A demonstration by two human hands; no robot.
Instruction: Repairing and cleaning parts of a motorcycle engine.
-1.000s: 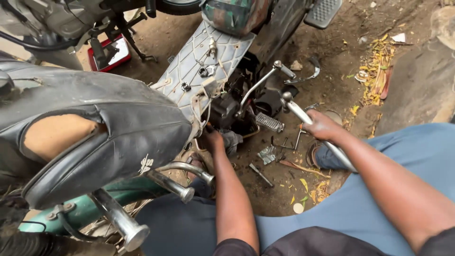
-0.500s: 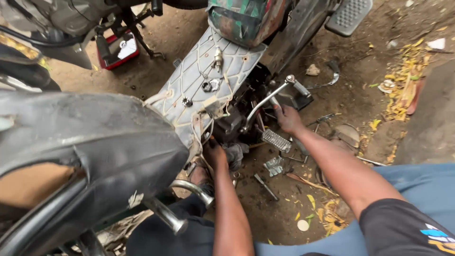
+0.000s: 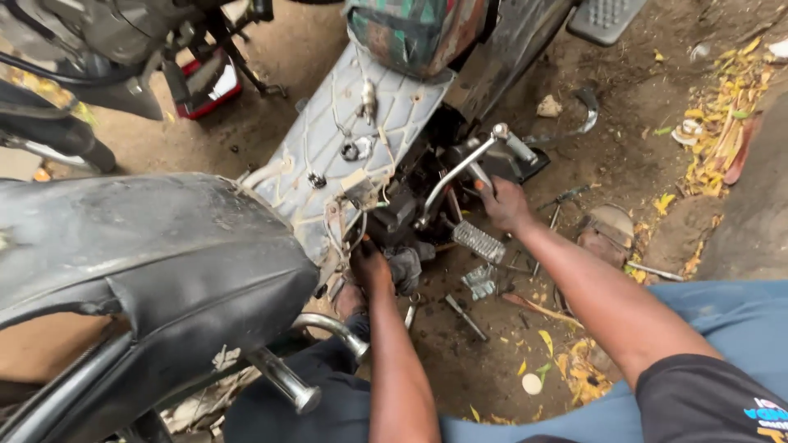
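Observation:
A stripped motorcycle lies before me, its grey plastic floor panel (image 3: 345,139) bare and the dark engine (image 3: 402,217) exposed. My left hand (image 3: 369,267) reaches into the engine from below, its fingers curled against the greasy parts; whether it holds anything is hidden. My right hand (image 3: 502,203) is closed around a thin metal tool just under the chrome kick lever (image 3: 464,168), above the ribbed footpeg (image 3: 478,242).
A torn black seat (image 3: 156,262) fills the left foreground, with chrome bars (image 3: 283,379) under it. Loose tools (image 3: 465,316) and small metal parts (image 3: 480,280) lie on the dirt. A red battery (image 3: 209,82) stands at the back left. Yellow leaves (image 3: 726,123) litter the right.
My view has shifted closer to the engine. My right hand moved from the long chrome lever near my knee up to the engine side under the kick lever. My left hand stays put.

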